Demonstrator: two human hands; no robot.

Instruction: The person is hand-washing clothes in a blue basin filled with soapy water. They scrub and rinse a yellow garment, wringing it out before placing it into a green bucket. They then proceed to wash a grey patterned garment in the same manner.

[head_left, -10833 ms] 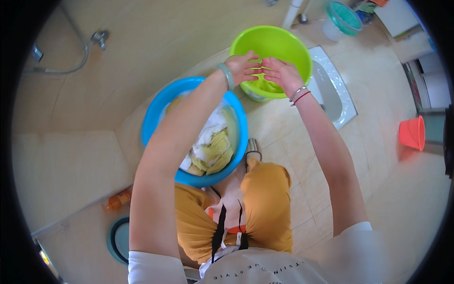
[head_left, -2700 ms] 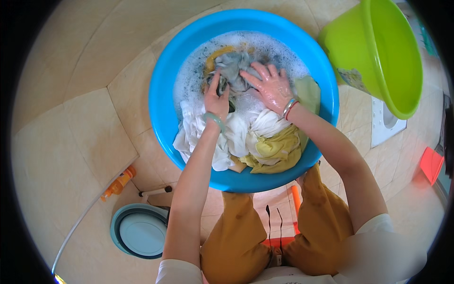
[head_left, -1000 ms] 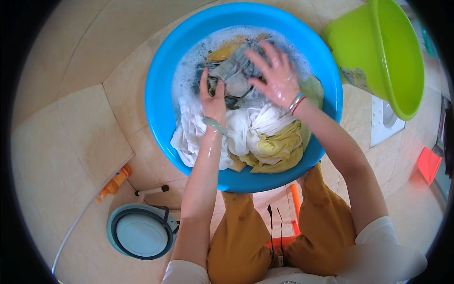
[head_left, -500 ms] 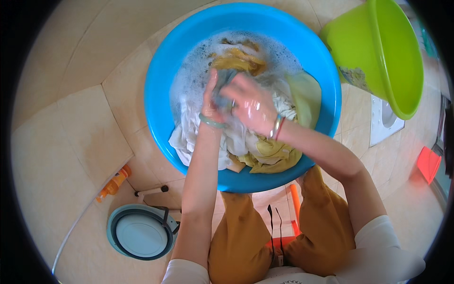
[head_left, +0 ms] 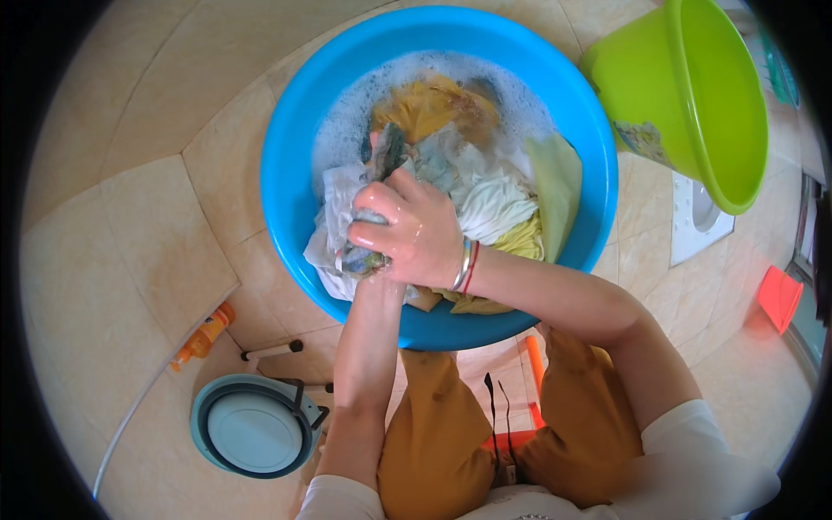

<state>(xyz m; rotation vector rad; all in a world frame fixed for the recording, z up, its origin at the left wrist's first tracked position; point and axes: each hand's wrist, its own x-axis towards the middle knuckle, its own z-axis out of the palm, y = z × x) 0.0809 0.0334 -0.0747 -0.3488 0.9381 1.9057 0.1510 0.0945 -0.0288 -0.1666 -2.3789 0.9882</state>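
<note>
Head view, looking down: shows the right hand clenched around a wet grey-green cloth, with bunched folds poking out above and below the knuckles. Has a silver bracelet and a red cord at the right wrist. Lies mostly out of sight under that grip, as to the left hand; probably shows a bit of finger beside the cloth, but cannot tell whether curled or loose.

Keeps the cloth over the near left part of a round blue basin, above the other laundry. Contains sudsy water toward the far side, with a mustard-yellow garment soaking in it. Has white cloth heaped nearer, partly over a yellow-green garment, and a pale green piece against the right wall.

Sits just in front of legs in mustard trousers. Has a lime-green tub just beside it on the right, then a white floor basin and, farther off, a red bucket. Shows, at lower left, an orange bottle and a grey-blue washbowl.
</note>
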